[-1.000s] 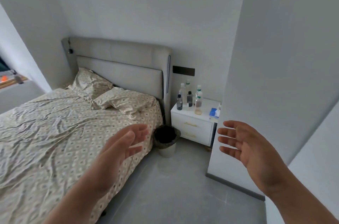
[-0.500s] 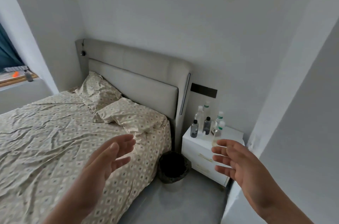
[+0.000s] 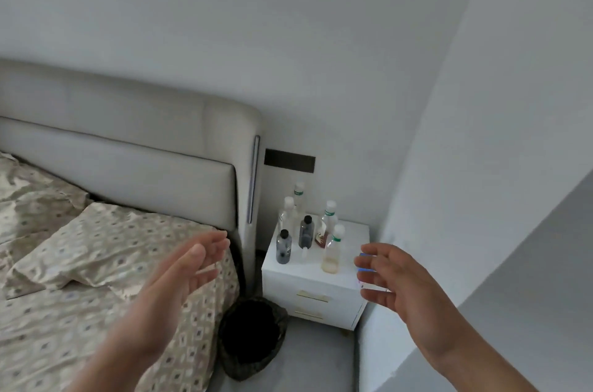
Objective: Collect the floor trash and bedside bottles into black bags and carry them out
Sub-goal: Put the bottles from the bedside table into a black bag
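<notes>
Several plastic bottles stand on a white nightstand (image 3: 353,237) beside the bed: two dark ones (image 3: 284,246), clear ones with white caps (image 3: 286,215), and one with yellowish liquid (image 3: 331,253). A bin lined with a black bag (image 3: 253,337) sits on the floor between bed and nightstand. My left hand (image 3: 183,276) is raised over the bed's edge, fingers apart, empty. My right hand (image 3: 394,285) hovers in front of the nightstand's right corner, fingers spread, holding nothing, partly covering a small blue object (image 3: 364,255).
The bed with patterned sheets and a pillow (image 3: 106,244) fills the left. A padded grey headboard (image 3: 128,148) stands behind it. A white wall corner (image 3: 449,231) juts in on the right, leaving a narrow strip of grey floor (image 3: 321,356).
The view has moved closer to the nightstand and turned right; the bottles and bin appear larger. Both hands stay raised and open, now nearer the nightstand.
</notes>
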The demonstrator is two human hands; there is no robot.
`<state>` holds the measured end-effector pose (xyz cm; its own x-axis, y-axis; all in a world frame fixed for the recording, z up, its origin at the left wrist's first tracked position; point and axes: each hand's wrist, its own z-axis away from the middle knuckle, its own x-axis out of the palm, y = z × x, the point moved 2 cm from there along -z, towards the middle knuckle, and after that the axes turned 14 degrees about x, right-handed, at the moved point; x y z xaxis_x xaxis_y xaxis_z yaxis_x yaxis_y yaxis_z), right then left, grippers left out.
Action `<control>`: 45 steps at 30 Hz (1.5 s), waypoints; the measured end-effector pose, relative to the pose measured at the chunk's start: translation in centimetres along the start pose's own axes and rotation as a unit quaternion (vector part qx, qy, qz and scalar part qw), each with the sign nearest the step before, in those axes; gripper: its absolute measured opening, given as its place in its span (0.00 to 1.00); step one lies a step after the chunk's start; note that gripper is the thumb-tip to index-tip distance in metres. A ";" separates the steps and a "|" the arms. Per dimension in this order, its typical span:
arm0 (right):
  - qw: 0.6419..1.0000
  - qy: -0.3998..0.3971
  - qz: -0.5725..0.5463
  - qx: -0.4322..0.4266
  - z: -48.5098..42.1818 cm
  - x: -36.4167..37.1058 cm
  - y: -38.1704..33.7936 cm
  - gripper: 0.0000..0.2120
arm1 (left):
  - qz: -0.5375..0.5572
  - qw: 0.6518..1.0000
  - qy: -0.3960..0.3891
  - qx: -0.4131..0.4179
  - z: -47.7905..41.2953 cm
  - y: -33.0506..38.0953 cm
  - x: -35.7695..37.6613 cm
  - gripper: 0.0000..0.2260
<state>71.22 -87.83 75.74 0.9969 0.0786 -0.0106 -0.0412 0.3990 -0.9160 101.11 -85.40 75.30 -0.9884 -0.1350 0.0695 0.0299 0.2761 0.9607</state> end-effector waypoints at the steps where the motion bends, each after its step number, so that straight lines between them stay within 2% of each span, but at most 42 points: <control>1: 1.000 0.007 -0.011 0.002 -1.5 -0.4 -0.4 0.07 | -0.002 1.000 -0.013 0.001 -1.7 -0.5 0.4 0.25; 3: 0.999 0.024 -0.032 0.010 -5.4 -1.4 -0.9 0.07 | -0.011 0.999 -0.034 -0.003 -5.2 -1.7 1.0 0.22; 8: 0.997 0.035 -0.040 0.054 -16.8 -2.4 -1.5 0.10 | -0.039 0.999 -0.026 -0.026 -12.6 -6.7 1.5 0.39; 10: 0.995 0.039 -0.050 0.077 -21.3 -2.4 -1.8 0.09 | -0.055 0.997 -0.022 -0.046 -15.1 -8.7 1.5 0.43; 17: 0.986 0.078 -0.048 0.142 -34.3 -3.6 -1.0 0.07 | -0.092 0.985 -0.014 -0.143 -22.0 -16.3 2.3 0.42; 19: 0.982 0.093 -0.048 0.159 -36.8 -3.6 0.3 0.06 | -0.097 0.980 -0.033 -0.170 -23.7 -18.6 2.8 0.38; 21: 0.979 0.092 -0.035 0.180 -39.0 -3.1 2.5 0.06 | -0.098 0.974 -0.044 -0.200 -25.4 -21.6 3.2 0.30; 25: 0.972 0.074 0.039 0.222 -42.5 -0.6 8.5 0.06 | -0.129 0.961 -0.088 -0.227 -28.4 -28.3 4.7 0.16; 27: 0.966 0.068 0.076 0.237 -44.6 0.8 11.9 0.09 | -0.161 0.952 -0.121 -0.230 -29.7 -32.4 5.4 0.11; 28: 0.962 0.066 0.098 0.246 -45.6 1.4 13.5 0.11 | -0.194 0.944 -0.137 -0.229 -30.2 -34.8 5.5 0.11; 31: 0.952 0.083 0.155 0.249 -49.5 2.7 18.0 0.13 | -0.298 0.918 -0.169 -0.197 -31.7 -41.3 6.1 0.18; 35: 0.931 0.104 0.257 0.238 -53.8 3.9 23.7 0.23 | -0.377 0.890 -0.205 -0.152 -32.7 -47.5 7.3 0.23; 39: 0.918 0.139 0.310 0.205 -56.8 4.7 27.9 0.26 | -0.421 0.869 -0.237 -0.101 -32.7 -51.4 7.9 0.28; 42: 0.914 0.163 0.328 0.174 -58.5 5.3 29.6 0.27 | -0.431 0.866 -0.242 -0.081 -32.5 -53.1 8.0 0.24; 45: 0.912 0.183 0.332 0.160 -59.9 5.5 30.5 0.27 | -0.425 0.869 -0.242 -0.074 -32.3 -54.1 7.8 0.14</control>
<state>79.47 -129.94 23.74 0.6987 0.1128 -0.7065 -0.6028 0.6248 -0.4963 96.58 -132.16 32.60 -0.6081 0.1951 -0.7695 -0.7586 0.1428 0.6357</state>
